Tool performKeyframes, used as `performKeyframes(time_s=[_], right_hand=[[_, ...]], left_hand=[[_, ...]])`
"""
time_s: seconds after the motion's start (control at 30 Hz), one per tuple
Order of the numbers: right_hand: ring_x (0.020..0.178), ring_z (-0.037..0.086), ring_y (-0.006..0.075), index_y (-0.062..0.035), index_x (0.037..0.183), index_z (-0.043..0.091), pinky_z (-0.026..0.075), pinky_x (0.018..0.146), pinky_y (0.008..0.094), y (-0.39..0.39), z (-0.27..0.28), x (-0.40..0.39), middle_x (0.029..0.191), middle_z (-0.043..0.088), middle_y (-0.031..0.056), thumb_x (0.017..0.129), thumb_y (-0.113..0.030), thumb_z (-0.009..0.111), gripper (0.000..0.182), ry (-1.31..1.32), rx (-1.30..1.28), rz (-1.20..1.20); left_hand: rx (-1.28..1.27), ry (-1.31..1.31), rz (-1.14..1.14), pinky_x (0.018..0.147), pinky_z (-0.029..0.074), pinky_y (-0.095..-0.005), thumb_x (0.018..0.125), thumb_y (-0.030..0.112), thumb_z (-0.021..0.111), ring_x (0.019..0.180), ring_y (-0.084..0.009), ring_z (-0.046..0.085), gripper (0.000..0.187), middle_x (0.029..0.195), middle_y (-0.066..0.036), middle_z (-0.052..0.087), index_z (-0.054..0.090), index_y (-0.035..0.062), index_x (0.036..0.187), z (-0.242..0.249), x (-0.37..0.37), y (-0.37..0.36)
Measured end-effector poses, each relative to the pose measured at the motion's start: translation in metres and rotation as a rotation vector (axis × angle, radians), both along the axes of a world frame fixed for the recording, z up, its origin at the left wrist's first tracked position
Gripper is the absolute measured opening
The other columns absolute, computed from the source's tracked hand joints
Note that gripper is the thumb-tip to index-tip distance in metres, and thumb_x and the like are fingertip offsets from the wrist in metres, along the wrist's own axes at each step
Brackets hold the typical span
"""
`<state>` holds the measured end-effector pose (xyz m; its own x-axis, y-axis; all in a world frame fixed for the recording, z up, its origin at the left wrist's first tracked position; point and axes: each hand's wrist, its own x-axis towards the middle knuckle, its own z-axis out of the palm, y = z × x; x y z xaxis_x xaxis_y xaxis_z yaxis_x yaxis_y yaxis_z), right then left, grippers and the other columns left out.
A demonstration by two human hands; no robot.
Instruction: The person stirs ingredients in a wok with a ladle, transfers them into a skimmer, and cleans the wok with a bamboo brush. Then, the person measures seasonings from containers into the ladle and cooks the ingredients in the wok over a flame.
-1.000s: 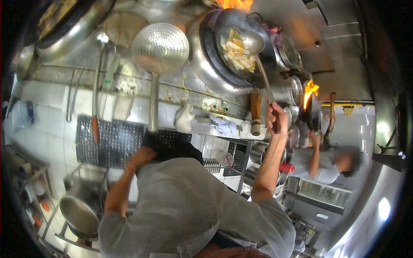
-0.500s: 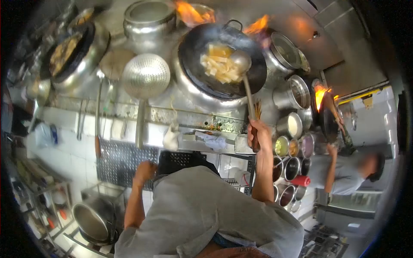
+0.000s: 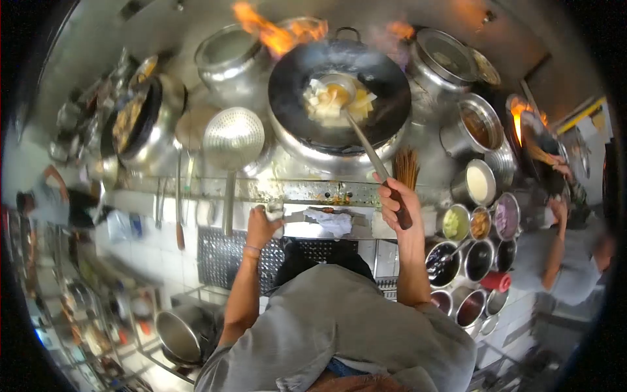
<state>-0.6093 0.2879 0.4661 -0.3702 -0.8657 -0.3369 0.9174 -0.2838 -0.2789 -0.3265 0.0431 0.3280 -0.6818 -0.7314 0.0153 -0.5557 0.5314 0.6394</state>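
The right hand (image 3: 400,204) gripped one ladle (image 3: 366,147), its round end in the pale food (image 3: 317,108) inside one black wok (image 3: 392,98), at the upper middle. Left of the middle, the left hand (image 3: 262,227) was by one white cloth (image 3: 275,213); I couldn't tell if it gripped.

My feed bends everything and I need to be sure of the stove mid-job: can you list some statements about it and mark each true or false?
1. The right hand grips the ladle by its handle. True.
2. The ladle's bowl is outside the wok. False: it is inside the wok, among pale food pieces.
3. Flames show behind the wok. True.
4. The perforated skimmer lies to the right of the wok. False: the perforated skimmer lies to its left.
5. Both hands hold the ladle. False: the left hand is away from it, near the skimmer's handle.
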Motion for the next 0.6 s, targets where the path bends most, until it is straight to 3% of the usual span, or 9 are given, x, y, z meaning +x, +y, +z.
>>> performKeyframes(time_s=[0.17, 0.23, 0.27, 0.33, 0.4, 0.47, 0.53, 0.6], right_hand=[[0.044, 0.048, 0.0091, -0.0003, 0.115, 0.055, 0.036, 0.031, 0.0246, -0.006, -0.003, 0.016, 0.070, 0.056, 0.0036, 0.094, -0.018, 0.053, 0.027, 0.110, 0.138, -0.055], [0.044, 0.048, 0.0091, -0.0002, 0.115, 0.055, 0.036, 0.031, 0.0246, -0.011, -0.004, 0.021, 0.070, 0.056, 0.0034, 0.094, -0.018, 0.054, 0.028, 0.152, 0.155, -0.088], [0.043, 0.048, 0.0090, -0.0001, 0.114, 0.056, 0.036, 0.031, 0.0246, -0.015, -0.003, 0.022, 0.070, 0.055, 0.0033, 0.093, -0.018, 0.055, 0.028, 0.186, 0.174, -0.099], [0.042, 0.048, 0.0090, -0.0006, 0.110, 0.056, 0.036, 0.030, 0.0246, -0.017, 0.003, 0.026, 0.069, 0.055, 0.0031, 0.093, -0.018, 0.056, 0.024, 0.275, 0.233, -0.110], [0.042, 0.047, 0.0090, -0.0010, 0.105, 0.057, 0.036, 0.030, 0.0247, -0.017, 0.010, 0.030, 0.069, 0.055, 0.0030, 0.093, -0.017, 0.056, 0.020, 0.367, 0.298, -0.113], [0.041, 0.047, 0.0087, -0.0027, 0.095, 0.055, 0.035, 0.029, 0.0247, -0.016, 0.017, 0.034, 0.069, 0.055, 0.0026, 0.092, -0.016, 0.057, 0.014, 0.590, 0.428, -0.140], [0.040, 0.047, 0.0087, -0.0045, 0.087, 0.052, 0.035, 0.029, 0.0244, -0.017, 0.026, 0.035, 0.068, 0.054, 0.0021, 0.091, -0.016, 0.058, 0.013, 0.665, 0.479, -0.127], [0.040, 0.047, 0.0088, -0.0042, 0.088, 0.054, 0.035, 0.029, 0.0246, -0.017, 0.029, 0.033, 0.066, 0.054, 0.0017, 0.091, -0.017, 0.059, 0.014, 0.839, 0.605, -0.187]], left_hand=[[0.050, -0.057, -0.023, 0.075, 0.048, -0.0447, 0.064, 0.023, 0.081, 0.083, -0.0442, 0.058, 0.046, 0.087, -0.028, 0.061, 0.058, -0.0081, 0.090, 0.009, 0.000, -0.010], [0.262, -0.021, -0.038, 0.071, 0.052, -0.0368, 0.071, 0.022, 0.077, 0.084, -0.0319, 0.064, 0.043, 0.093, -0.022, 0.065, 0.060, -0.0077, 0.097, 0.003, 0.007, -0.018], [0.266, -0.007, -0.036, 0.071, 0.052, -0.0368, 0.071, 0.022, 0.077, 0.084, -0.0319, 0.064, 0.043, 0.093, -0.022, 0.065, 0.060, -0.0077, 0.097, 0.008, 0.012, -0.021], [0.880, 0.320, 0.110, 0.070, 0.053, -0.0315, 0.076, 0.016, 0.070, 0.086, -0.0238, 0.065, 0.035, 0.100, -0.015, 0.067, 0.061, -0.0035, 0.104, 0.032, 0.028, -0.021], [0.863, 0.592, 0.243, 0.067, 0.054, -0.0274, 0.078, 0.010, 0.065, 0.079, -0.0175, 0.065, 0.037, 0.097, -0.009, 0.066, 0.059, -0.0015, 0.112, 0.071, 0.047, -0.019], [0.589, 0.476, 0.345, 0.063, 0.053, -0.0272, 0.077, 0.008, 0.062, 0.077, -0.0169, 0.064, 0.034, 0.095, -0.009, 0.066, 0.059, -0.0026, 0.109, 0.066, 0.085, -0.041], [0.322, 0.266, 0.353, 0.081, 0.050, -0.0341, 0.074, 0.021, 0.065, 0.092, -0.0243, 0.062, 0.053, 0.106, -0.017, 0.063, 0.052, -0.0043, 0.118, 0.025, 0.119, -0.077], [0.718, 0.274, 0.284, 0.086, 0.048, -0.0369, 0.071, 0.023, 0.065, 0.096, -0.0251, 0.060, 0.057, 0.109, -0.019, 0.062, 0.051, -0.0034, 0.120, 0.061, 0.107, -0.071]])
